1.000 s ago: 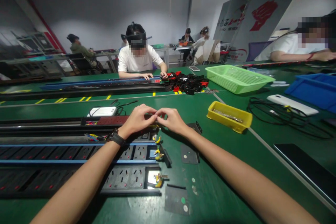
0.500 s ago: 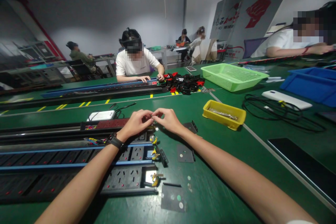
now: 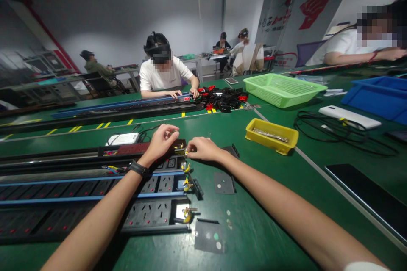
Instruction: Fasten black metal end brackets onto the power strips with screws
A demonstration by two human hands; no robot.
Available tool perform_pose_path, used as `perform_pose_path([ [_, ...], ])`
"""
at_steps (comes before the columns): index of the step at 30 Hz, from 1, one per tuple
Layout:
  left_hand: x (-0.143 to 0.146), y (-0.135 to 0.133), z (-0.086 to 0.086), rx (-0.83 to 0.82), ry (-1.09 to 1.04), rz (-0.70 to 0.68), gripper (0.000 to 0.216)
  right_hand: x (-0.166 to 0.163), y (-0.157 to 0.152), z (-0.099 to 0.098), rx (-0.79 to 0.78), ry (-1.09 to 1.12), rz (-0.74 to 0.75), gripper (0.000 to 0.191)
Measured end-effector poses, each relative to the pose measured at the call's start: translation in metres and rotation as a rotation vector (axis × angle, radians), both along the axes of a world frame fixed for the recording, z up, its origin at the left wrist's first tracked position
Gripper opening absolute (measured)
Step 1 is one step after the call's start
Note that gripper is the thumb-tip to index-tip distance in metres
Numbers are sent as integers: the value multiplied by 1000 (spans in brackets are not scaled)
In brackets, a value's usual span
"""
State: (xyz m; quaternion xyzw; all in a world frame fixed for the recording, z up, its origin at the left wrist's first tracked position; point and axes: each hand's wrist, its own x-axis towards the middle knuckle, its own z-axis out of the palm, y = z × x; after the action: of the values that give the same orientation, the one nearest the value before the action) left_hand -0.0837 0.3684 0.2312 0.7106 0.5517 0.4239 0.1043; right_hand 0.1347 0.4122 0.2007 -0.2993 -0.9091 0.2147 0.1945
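My left hand (image 3: 161, 142) hovers over the end of the farthest black power strip (image 3: 135, 149), fingers curved and apart, with nothing visible in them. Facing it, my right hand (image 3: 205, 149) has its thumb and fingertips pressed together at the brass screw and yellow wire at that strip's end. Whatever it pinches is too small to name. Nearer to me lie two more socket strips, one with blue edges (image 3: 95, 200) and one black strip (image 3: 149, 215) closest. Yellow wire ends (image 3: 187, 216) and screws stick out of their right ends.
Flat dark end plates (image 3: 209, 237) lie on the green table right of the strips. A yellow tray (image 3: 271, 144) of small metal parts, a green basket (image 3: 282, 99), a blue bin (image 3: 378, 101) and a phone (image 3: 365, 203) stand right. A co-worker (image 3: 162, 72) sits opposite.
My hands, fingertips together before, have parted. The left has drawn up and left and its fingers have spread; the right has lowered to the strip's end.
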Motion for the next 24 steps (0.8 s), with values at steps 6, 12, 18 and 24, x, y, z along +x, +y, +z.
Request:
perform_pose_path([
  [6,2,-1,1,-72,3,-36,29,-5,8,-12,-97,100,-81,7],
  [12,2,-5,9,-97,20,-34,31,-14,17,-25,-362,412,-82,5],
  [18,-3,-7,10,-105,60,-34,30,-17,15,-24,-636,592,-21,22],
  [24,-2,-8,10,-184,68,-107,28,-14,13,-23,-700,670,18,18],
])
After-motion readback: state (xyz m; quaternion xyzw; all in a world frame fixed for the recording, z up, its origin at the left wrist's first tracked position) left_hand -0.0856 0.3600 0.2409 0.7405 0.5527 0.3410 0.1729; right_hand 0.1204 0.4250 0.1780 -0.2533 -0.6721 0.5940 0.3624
